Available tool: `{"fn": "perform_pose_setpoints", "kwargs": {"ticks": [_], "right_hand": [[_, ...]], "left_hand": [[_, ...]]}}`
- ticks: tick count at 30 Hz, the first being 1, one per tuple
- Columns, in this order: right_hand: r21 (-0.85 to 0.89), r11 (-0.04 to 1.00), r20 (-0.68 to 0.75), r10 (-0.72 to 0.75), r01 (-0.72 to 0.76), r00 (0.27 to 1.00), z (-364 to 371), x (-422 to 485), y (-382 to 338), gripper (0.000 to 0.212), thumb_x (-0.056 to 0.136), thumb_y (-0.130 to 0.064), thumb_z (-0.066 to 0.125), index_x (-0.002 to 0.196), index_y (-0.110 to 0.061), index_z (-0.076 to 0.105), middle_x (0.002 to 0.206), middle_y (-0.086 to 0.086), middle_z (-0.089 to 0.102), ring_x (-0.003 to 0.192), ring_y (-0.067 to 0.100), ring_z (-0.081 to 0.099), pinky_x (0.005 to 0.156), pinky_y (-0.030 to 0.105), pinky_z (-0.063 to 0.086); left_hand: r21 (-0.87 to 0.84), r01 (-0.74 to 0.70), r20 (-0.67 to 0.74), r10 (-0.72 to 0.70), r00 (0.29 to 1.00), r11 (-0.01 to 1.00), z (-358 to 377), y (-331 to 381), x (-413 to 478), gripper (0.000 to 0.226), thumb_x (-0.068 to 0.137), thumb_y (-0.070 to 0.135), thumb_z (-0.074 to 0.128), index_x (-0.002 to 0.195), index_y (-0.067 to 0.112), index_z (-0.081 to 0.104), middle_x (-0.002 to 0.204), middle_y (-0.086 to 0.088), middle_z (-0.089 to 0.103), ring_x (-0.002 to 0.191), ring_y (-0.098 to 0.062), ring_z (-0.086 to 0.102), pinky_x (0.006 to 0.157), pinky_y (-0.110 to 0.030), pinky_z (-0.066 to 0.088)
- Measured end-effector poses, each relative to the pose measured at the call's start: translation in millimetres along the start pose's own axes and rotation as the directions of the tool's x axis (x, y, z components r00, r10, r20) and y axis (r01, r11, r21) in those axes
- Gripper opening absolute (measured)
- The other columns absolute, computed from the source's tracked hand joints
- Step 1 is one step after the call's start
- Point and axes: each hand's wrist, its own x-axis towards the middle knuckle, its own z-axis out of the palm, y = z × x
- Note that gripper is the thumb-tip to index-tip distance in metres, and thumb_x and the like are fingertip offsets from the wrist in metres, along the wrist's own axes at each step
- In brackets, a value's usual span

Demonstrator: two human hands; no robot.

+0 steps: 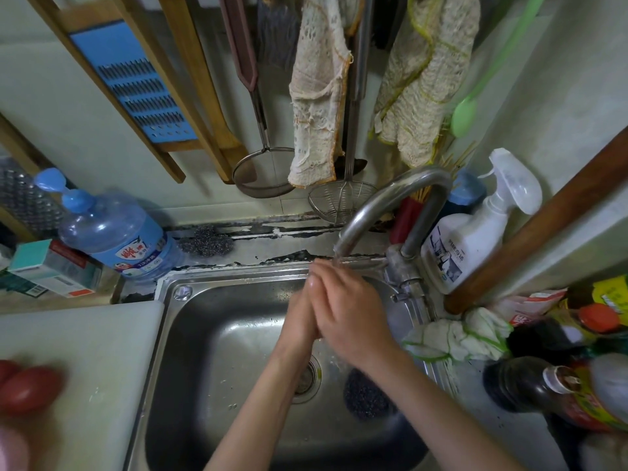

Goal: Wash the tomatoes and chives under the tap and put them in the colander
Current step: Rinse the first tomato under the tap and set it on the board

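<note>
Two hands: my left hand (299, 317) and right hand (345, 309) pressed together under the tap (390, 198), empty.
Tomatoes (29, 389): on table (88, 348), unwashed I think.
Colander: unseen.

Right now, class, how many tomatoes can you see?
2. The front tomato lies on the white board left of the sink; the back tomato shows behind it. More may be off-frame.

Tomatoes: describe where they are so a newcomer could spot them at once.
Start at the steel sink; a pale cutting board lies along its left side. The tomatoes sit at that board's left edge, partly cut off by the frame. They are the only red, rounded things on it.
</note>
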Motion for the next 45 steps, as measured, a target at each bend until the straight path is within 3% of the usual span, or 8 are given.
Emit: {"fn": "perform_pose_setpoints", "kwargs": {"ticks": [5,10,15,22,29,34,39,45], "right_hand": [[0.544,0.635,0.415,0.365,-0.549,0.833,-23,30,13,0.033,0.095,-0.035,0.049,0.085,-0.015,0.073,0.079,-0.007,0.069,0.078,0.006,0.062,0.076,0.017,0.045],[0.194,0.969,-0.107,0.176,-0.154,0.978,18,-6,4,0.041,0.1,-0.031,0.032,0.124,-0.01,0.057,0.129,0.004,0.057,0.119,0.013,0.05,0.106,0.021,0.034],[-0.007,0.999,-0.09,-0.034,0.034,0.995,16,-27,34,0.048,0.1,-0.031,0.027,0.142,-0.012,0.042,0.149,0.004,0.04,0.14,0.016,0.031,0.117,0.037,0.023],[0.216,0.976,-0.154,0.067,-0.032,0.986,-6,-44,64,0.033,0.096,-0.025,0.043,0.123,-0.014,0.06,0.119,-0.002,0.065,0.109,0.005,0.06,0.096,0.012,0.043],[0.197,0.956,-0.065,0.235,-0.219,0.97,-8,-49,96,0.013,0.091,-0.011,0.059,0.1,-0.009,0.068,0.078,-0.008,0.066,0.068,-0.01,0.056,0.064,-0.004,0.037],[0.217,0.939,0.023,0.269,-0.267,0.963,-7,-41,105,0.02,0.093,-0.015,0.056,0.076,-0.025,0.058,0.056,-0.013,0.054,0.052,0.007,0.053,0.053,0.024,0.042],[0.231,0.926,0.024,0.3,-0.297,0.954,-4,-34,106,0.017,0.092,-0.018,0.055,0.08,-0.016,0.066,0.062,0.006,0.065,0.056,0.024,0.061,0.056,0.042,0.051],[0.288,0.892,-0.055,0.379,-0.349,0.924,-9,-24,94,0.023,0.09,-0.019,0.059,0.068,-0.013,0.064,0.06,0.003,0.066,0.056,0.018,0.062,0.051,0.01,0.042]], "left_hand": [[-0.026,0.182,-0.036,-0.183,0.983,0.983,6,8,1,0.04,0.096,0.044,0.039,0.102,0.013,0.064,0.085,-0.014,0.07,0.062,-0.025,0.069,0.039,-0.026,0.047],[-0.55,0.43,0.115,-0.446,0.888,0.716,9,0,9,0.041,0.098,0.035,0.032,0.093,0.009,0.063,0.067,-0.009,0.07,0.062,-0.02,0.069,0.052,-0.023,0.055],[-0.533,0.632,0.249,-0.609,0.753,0.562,10,-6,9,0.04,0.092,0.038,0.043,0.098,0.008,0.069,0.089,-0.011,0.071,0.083,-0.025,0.068,0.08,-0.032,0.052],[-0.622,0.588,0.284,-0.551,0.785,0.518,18,-20,12,0.063,0.084,0.063,0.051,0.097,0.004,0.066,0.083,-0.015,0.07,0.069,-0.026,0.069,0.056,-0.03,0.057],[-0.694,0.459,0.254,-0.408,0.877,0.554,10,-17,19,0.054,0.075,0.049,0.068,0.105,0.005,0.059,0.097,-0.019,0.066,0.087,-0.031,0.066,0.069,-0.04,0.06],[-0.652,0.394,0.118,-0.427,0.897,0.648,2,-15,17,0.04,0.076,0.039,0.069,0.101,0.011,0.055,0.078,-0.013,0.069,0.071,-0.027,0.067,0.068,-0.04,0.059],[-0.324,0.306,-0.088,-0.35,0.933,0.895,-9,-11,15,0.024,0.085,0.038,0.061,0.096,0.016,0.06,0.08,-0.009,0.068,0.068,-0.022,0.065,0.066,-0.035,0.052],[-0.006,0.181,-0.229,-0.177,0.957,0.984,-9,-4,6,0.03,0.088,0.036,0.06,0.094,0.009,0.072,0.089,-0.016,0.069,0.08,-0.03,0.067,0.073,-0.039,0.055]]}}
